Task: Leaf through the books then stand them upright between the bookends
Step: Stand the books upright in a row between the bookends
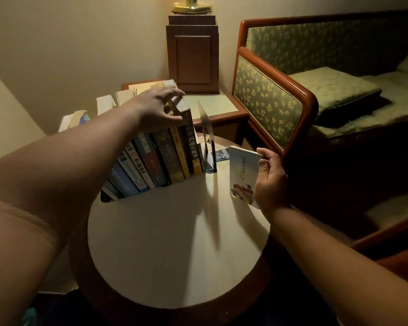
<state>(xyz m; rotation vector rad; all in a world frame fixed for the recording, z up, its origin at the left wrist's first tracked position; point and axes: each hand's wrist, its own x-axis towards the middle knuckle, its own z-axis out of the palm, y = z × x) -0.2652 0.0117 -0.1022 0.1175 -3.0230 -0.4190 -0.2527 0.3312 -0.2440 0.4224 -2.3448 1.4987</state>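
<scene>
A row of several books (156, 161) stands spine-out on the round table (174, 243), leaning to the left. My left hand (156, 107) grips the tops of the rightmost books in the row, thumb in front and fingers over the back. A dark metal bookend (206, 135) stands just right of the row with a small gap between. My right hand (269, 177) holds a thin pale book (242, 175) with a colourful picture low on its cover, upright near the table's right edge. The left bookend is hidden behind my forearm.
An armchair with a red wooden frame and green patterned cushions (280, 102) stands close on the right. Behind the row are open cardboard boxes (108, 102) and a low side table (222, 104) with a wooden pedestal (193, 55) bearing a brass lamp base.
</scene>
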